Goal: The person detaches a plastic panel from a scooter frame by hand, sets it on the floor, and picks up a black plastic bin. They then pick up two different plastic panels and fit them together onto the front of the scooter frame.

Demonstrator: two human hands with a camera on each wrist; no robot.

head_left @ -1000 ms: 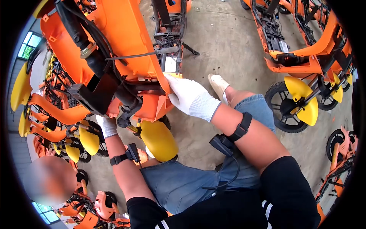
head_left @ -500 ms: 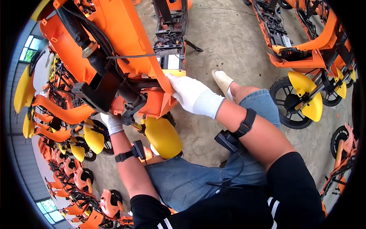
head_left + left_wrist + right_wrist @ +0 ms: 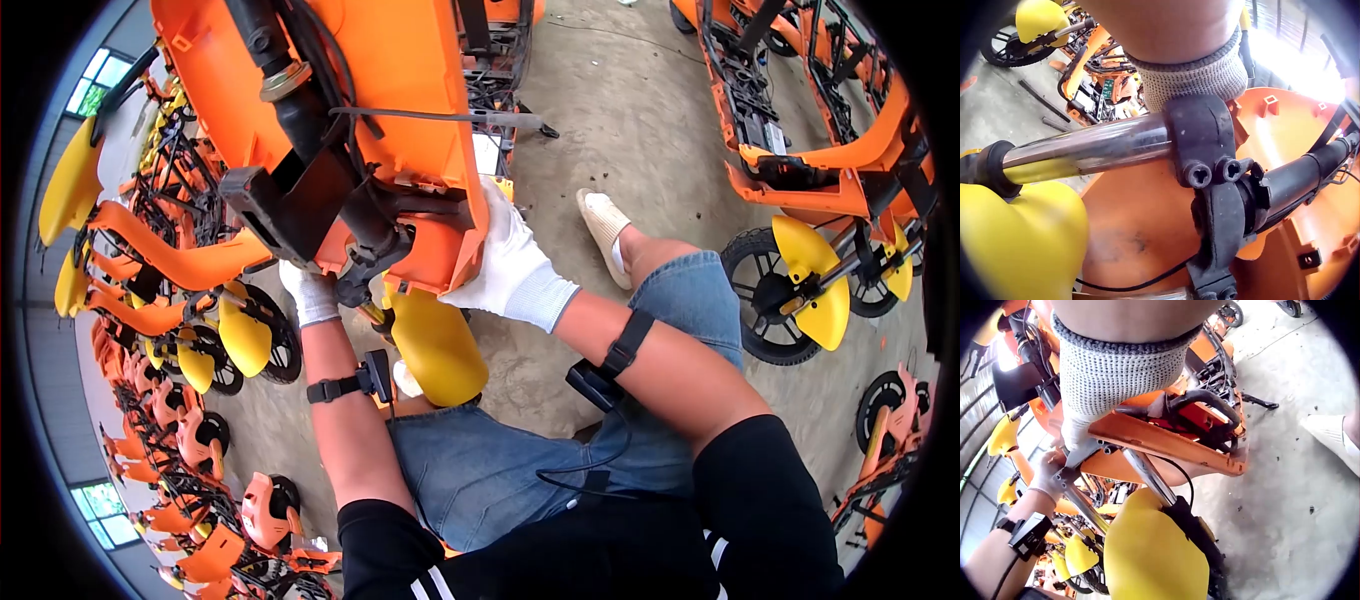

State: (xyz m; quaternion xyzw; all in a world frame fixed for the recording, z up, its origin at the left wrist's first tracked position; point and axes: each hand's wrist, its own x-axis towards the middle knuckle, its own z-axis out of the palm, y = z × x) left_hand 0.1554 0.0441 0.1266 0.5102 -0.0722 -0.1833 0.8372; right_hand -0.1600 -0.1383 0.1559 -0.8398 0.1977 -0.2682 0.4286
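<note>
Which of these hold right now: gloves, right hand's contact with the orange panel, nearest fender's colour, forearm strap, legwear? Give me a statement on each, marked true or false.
1. The left hand and right hand are both gloved in white. True.
2. The right hand hangs free, away from the orange panel. False: it holds the edge of the orange panel.
3. The fender nearest the orange panel is black. False: that fender is yellow.
4. A dark strap circles the left forearm. True.
5. The person wears long black trousers. False: they wear blue denim shorts.
</note>
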